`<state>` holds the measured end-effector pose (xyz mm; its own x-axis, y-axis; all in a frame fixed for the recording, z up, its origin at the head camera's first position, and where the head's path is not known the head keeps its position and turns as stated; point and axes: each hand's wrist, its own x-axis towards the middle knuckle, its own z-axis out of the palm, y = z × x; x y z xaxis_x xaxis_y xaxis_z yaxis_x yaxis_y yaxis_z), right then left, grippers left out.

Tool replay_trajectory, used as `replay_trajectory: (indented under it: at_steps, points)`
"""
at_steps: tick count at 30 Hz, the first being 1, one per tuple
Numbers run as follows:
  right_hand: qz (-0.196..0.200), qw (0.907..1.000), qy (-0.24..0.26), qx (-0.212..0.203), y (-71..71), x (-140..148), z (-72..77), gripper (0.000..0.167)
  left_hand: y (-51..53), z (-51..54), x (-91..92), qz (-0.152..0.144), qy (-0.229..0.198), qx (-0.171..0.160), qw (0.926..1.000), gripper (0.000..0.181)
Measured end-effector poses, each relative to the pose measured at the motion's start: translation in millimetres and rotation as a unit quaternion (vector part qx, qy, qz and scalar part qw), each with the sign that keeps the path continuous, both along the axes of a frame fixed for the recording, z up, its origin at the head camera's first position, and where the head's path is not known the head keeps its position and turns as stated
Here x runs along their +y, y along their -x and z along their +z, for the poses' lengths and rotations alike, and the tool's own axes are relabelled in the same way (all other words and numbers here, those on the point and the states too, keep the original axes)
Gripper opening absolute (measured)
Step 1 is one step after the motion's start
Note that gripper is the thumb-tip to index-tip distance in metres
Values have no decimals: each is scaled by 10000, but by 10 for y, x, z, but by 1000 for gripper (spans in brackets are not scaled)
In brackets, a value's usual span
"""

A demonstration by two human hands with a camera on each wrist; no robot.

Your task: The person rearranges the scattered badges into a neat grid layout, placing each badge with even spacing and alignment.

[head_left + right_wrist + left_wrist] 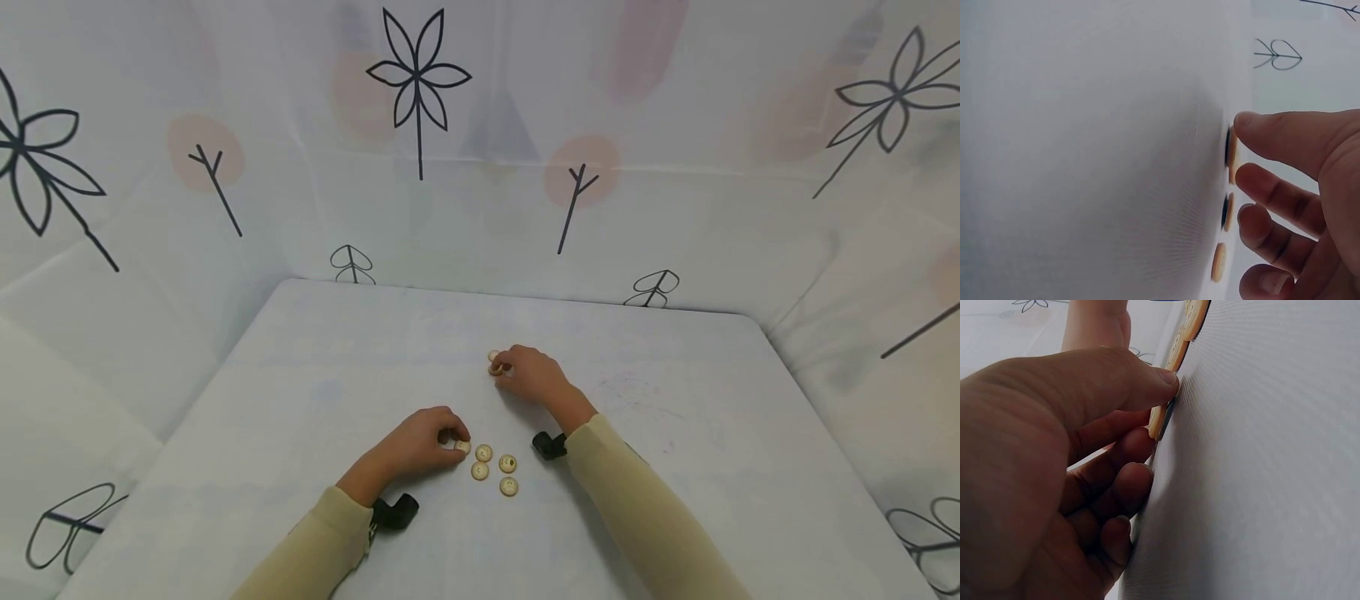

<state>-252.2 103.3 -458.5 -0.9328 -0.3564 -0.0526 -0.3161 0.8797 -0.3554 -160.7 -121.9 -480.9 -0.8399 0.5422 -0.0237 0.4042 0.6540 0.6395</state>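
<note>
Left-held disc (462,447) lies on the worktop (300,375), at the left end of the near group; I read the left hand (420,437) as pinching it, thumb against fingers. Four more discs (483,452) sit just to its right, in two loose pairs; left hand is the nearer one to them. Far disc (496,370) lies beyond this group, away from the wearer; right hand (531,375) pinches it, as far as I can tell, thumb and index finger at opposite edges. Another disc (492,356) shows just past it. All round, so I log no long axis. Material: pale, wood-like, flat and button-shaped, small dark marks on top. Worktop covering white, finely ribbed at my wrist views. Beyond: smooth printed sheet (487,225), creased, with line-drawn leaves.
</note>
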Motion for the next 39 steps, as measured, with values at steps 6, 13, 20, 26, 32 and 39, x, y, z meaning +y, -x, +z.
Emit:
replay_trajectory:
  at_steps: [6,13,20,26,32,39]
  points:
    - [93,9999,69,73,-40,17,2,20,15,1,0,19,25,-87,10000,12]
    - [179,9997,15,139,-99,26,5,22,25,-9,-2,-9,36,-85,10000,13]
    - [238,9996,-13,138,-171,25,21,20,22,-22,0,-13,-8,-68,10000,12]
    - [244,9997,-83,52,-243,36,34,19,13,-19,-1,7,20,-54,10000,12]
    - [433,9989,-116,135,-338,67,87,17,10,-11,7,32,2,-111,9999,12]
    - [430,9988,-211,5,-442,88,109,15,5,-1,11,73,37,-120,9999,11]
